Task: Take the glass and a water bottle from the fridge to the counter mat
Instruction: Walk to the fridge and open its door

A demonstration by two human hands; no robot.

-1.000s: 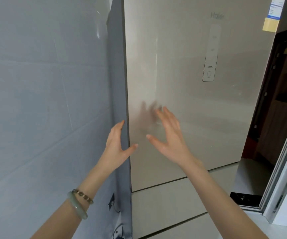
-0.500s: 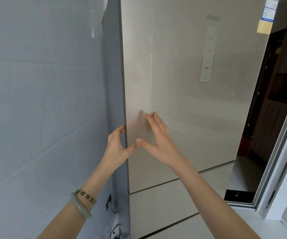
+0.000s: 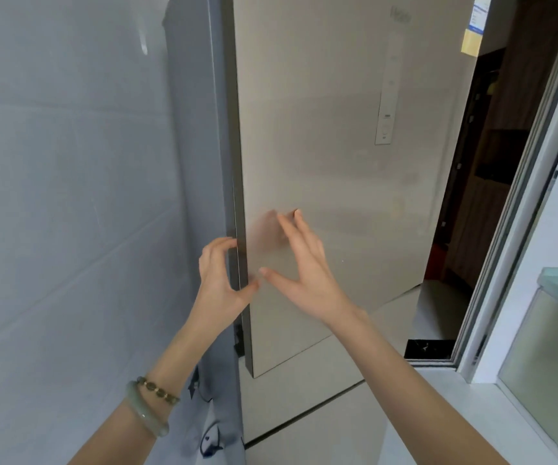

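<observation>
From my head view, my left hand [image 3: 222, 280] curls its fingers around the tall vertical left edge of the matte beige fridge door [image 3: 331, 156], thumb on the front face, gripping it. My right hand [image 3: 299, 263] is spread flat, fingertips touching the panel just beside. The left is nearer the edge, so I judge it pulls. The glass and water bottle are out of sight, presumably behind this door.
</observation>
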